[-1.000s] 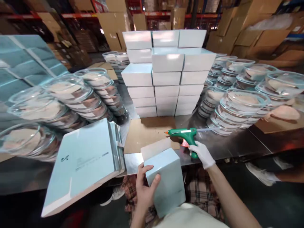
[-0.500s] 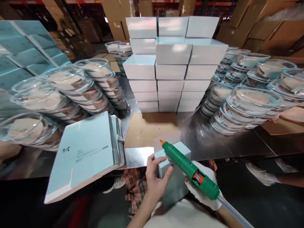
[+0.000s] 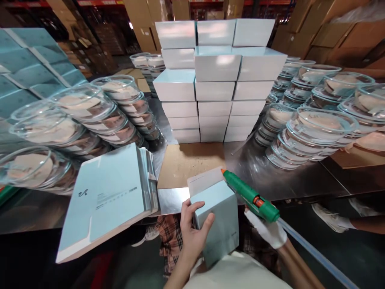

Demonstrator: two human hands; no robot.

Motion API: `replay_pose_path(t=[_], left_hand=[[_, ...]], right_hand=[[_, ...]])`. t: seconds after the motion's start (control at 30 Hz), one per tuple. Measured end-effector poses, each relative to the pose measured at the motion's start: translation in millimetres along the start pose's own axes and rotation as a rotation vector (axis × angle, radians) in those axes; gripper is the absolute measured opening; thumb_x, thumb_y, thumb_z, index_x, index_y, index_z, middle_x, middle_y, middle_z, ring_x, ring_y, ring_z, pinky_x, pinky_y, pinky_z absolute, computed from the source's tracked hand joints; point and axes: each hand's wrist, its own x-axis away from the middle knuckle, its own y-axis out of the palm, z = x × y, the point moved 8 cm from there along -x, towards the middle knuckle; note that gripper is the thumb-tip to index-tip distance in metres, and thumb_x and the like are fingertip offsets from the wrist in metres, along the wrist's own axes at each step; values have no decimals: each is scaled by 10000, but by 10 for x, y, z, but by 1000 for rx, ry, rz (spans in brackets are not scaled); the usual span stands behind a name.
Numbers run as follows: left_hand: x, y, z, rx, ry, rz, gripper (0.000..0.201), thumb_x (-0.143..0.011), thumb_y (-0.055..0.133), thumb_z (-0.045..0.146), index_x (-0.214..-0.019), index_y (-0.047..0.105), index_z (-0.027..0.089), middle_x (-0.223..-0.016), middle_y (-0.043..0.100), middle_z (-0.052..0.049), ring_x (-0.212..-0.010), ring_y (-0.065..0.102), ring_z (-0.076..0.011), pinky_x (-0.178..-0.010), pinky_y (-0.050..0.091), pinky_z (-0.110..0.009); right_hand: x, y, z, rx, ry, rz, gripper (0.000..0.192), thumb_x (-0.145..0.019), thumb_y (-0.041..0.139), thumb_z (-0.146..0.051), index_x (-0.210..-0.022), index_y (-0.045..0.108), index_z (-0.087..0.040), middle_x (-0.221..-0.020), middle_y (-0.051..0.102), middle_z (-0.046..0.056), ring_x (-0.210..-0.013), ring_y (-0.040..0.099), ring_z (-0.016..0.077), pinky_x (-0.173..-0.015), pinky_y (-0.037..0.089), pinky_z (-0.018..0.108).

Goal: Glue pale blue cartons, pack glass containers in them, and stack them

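While the left hand (image 3: 192,233) clamps its grip on the near corner of a pale blue box (image 3: 217,218) held upright above the person's lap, just at the counter (image 3: 294,180) edge, the gloved right hand (image 3: 266,228) closes its grip around a green glue gun (image 3: 248,195) — nozzle touching the box's raised flap (image 3: 205,180). A brown cardboard sheet (image 3: 188,162) lies just beyond. Flat box blanks (image 3: 108,196) overhang the counter at left, stacked finished boxes (image 3: 216,80) stand behind — glass bowls (image 3: 313,128) piled on either side.
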Motion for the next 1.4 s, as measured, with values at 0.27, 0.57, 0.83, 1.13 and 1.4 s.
replay_pose_path(t=[0.27, 0.57, 0.83, 1.13, 1.4], left_hand=[[-68, -189, -215, 84, -129, 34, 291, -824, 828, 410, -1044, 729, 247, -1130, 633, -49, -1036, 660, -218, -886, 519, -307], [-33, -306, -331, 115, -163, 85, 361, -755, 885, 455, -1010, 745, 241, -1251, 641, -81, -1102, 670, -255, -903, 520, -327], [-50, 107, -170, 287, -151, -120, 373, -744, 882, 505, -926, 710, 228, -1388, 620, -142, -1258, 644, -336, -965, 537, -390], [-56, 132, -317, 533, -280, -66, 677, -757, 896, 406, -1278, 468, 349, -1207, 639, -45, -1159, 685, -258, -969, 543, -398], [-136, 4, -267, 317, -235, -101, 366, -755, 878, 438, -852, 596, 226, -1178, 623, -62, -1185, 654, -290, -993, 527, -405]], right_hand=[[-482, 483, 143, -387, 421, -185, 438, -715, 711, -535, -953, 792, -177, -664, 743, 47, -420, 508, 130, -389, 370, 246], [-786, 327, 214, -264, 305, -10, 354, -774, 754, -518, -918, 767, -195, -832, 783, 83, -849, 753, 269, -729, 583, 315], [-567, 898, -347, -666, 248, -635, 649, -652, 900, -529, -1161, 750, -155, -1080, 780, 105, -947, 735, 270, -926, 564, 412], [-354, 591, -538, -308, -409, -815, 703, -771, 802, -727, -1236, 684, -212, -1350, 627, 137, -1271, 597, 295, -1118, 451, 476], [-333, 511, -551, -207, -521, -638, 445, -870, 816, -501, -1225, 719, -251, -1427, 571, 127, -1316, 583, 258, -1115, 479, 447]])
